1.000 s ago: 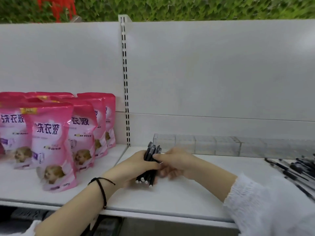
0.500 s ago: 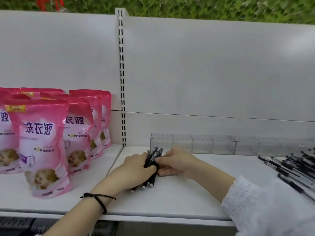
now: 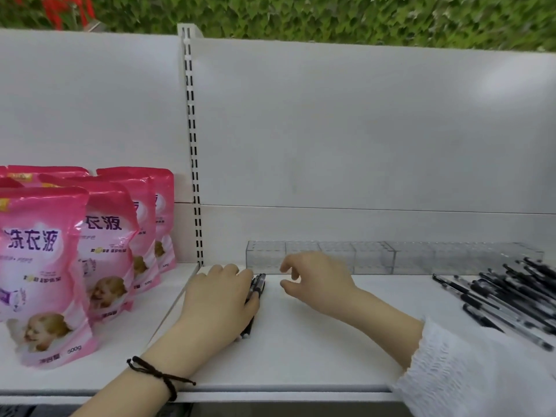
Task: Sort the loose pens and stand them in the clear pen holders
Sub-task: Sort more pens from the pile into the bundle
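A small bundle of black pens [image 3: 258, 285] lies on the white shelf [image 3: 316, 350], mostly hidden under my left hand [image 3: 219, 302]. That hand is palm down over the bundle, fingers curled round it. Just to the right, my right hand [image 3: 316, 278] hovers with loosely bent fingers and holds nothing; it looks blurred. A row of clear pen holders [image 3: 415, 257] runs along the back of the shelf behind both hands, and I see no pens in them. Several loose black pens [image 3: 511, 299] are spread on the shelf at the far right.
Pink detergent pouches [image 3: 45, 266] stand in rows on the neighbouring shelf section at the left. A slotted upright [image 3: 194, 176] divides the two sections. The white back panel [image 3: 361, 130] rises behind the holders. The shelf's front edge [image 3: 270, 394] runs below my wrists.
My left hand lowered the pen bundle from upright until it lies flat on the shelf. My right hand let go of the bundle and drew away to the right.
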### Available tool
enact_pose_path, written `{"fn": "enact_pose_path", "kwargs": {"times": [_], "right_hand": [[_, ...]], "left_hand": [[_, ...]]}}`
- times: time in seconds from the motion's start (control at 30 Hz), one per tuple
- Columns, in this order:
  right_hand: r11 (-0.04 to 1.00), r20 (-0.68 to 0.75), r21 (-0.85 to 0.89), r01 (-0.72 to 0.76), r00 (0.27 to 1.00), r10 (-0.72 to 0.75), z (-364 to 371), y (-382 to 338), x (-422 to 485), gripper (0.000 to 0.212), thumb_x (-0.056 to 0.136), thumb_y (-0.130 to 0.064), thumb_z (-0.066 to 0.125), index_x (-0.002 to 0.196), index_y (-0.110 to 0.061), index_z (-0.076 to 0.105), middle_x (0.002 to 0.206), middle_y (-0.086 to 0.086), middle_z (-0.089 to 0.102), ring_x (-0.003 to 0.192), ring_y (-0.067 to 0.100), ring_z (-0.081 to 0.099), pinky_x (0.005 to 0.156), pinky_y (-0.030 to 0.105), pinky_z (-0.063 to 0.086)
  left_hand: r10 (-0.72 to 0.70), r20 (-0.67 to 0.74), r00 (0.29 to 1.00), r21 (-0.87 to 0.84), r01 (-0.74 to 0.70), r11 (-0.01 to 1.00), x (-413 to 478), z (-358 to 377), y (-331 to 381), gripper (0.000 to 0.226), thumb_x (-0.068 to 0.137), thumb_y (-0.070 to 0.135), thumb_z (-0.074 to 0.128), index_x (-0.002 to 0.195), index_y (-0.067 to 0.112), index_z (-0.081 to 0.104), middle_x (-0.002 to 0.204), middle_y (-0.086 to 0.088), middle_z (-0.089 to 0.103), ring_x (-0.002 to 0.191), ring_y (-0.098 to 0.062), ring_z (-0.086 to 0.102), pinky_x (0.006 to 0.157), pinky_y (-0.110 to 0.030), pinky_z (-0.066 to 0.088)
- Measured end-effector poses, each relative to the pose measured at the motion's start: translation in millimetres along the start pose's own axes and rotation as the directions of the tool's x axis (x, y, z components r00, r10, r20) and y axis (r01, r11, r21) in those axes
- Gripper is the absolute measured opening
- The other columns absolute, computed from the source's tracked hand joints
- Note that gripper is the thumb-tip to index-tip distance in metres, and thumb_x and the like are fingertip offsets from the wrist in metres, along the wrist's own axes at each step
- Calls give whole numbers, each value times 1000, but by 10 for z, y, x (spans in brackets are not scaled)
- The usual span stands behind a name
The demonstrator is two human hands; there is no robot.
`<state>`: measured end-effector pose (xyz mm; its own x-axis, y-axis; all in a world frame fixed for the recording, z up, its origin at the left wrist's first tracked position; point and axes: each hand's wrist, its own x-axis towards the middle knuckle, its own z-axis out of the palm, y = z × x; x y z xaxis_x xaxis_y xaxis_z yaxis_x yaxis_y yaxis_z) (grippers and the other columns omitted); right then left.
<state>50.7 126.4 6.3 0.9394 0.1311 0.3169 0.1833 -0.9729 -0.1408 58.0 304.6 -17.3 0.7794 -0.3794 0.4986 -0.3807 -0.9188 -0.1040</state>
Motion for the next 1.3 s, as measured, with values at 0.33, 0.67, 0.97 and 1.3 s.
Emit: {"fn": "enact_pose_path", "kwargs": {"times": [0.33, 0.67, 0.97, 1.3], "right_hand": [[957, -56, -285, 51, 996, -70, -499, 1120, -720, 44, 98, -43, 42, 139, -27, 43, 128, -4, 53, 118, 21, 49, 95, 34, 37], [947, -66, -320, -19, 998, -2, -1065, 2679, -1399, 39, 96, -48, 44, 133, -35, 47, 116, -11, 57, 105, 14, 58, 76, 29, 48], [954, -31, -300, -18, 999, 9, -1442, 3608, -1427, 39, 96, -48, 48, 132, -33, 48, 122, -9, 55, 108, 14, 55, 80, 31, 49], [971, 57, -233, 58, 997, -46, -1318, 3927, -998, 30, 93, -42, 53, 119, -31, 61, 115, -7, 61, 105, 12, 54, 73, 27, 39]], "left_hand": [[251, -108, 962, -2, -252, 968, 270, -137, 1253, 41, 76, 42, 35, 78, 26, 72, 63, 8, 64, 61, -19, 62, 52, -34, 45], [325, -68, 943, -90, -330, 940, 490, -239, 2858, 42, 87, 42, 30, 104, 26, 65, 87, 5, 67, 85, -21, 62, 70, -32, 42], [264, -83, 961, -6, -266, 964, 940, -250, 3736, 34, 97, 38, 36, 123, 23, 52, 111, -1, 61, 108, -25, 51, 85, -35, 36], [260, -15, 966, -64, -260, 963, 1493, 57, 3952, 35, 97, 41, 36, 127, 27, 50, 117, 4, 62, 109, -20, 55, 90, -36, 42]]}}
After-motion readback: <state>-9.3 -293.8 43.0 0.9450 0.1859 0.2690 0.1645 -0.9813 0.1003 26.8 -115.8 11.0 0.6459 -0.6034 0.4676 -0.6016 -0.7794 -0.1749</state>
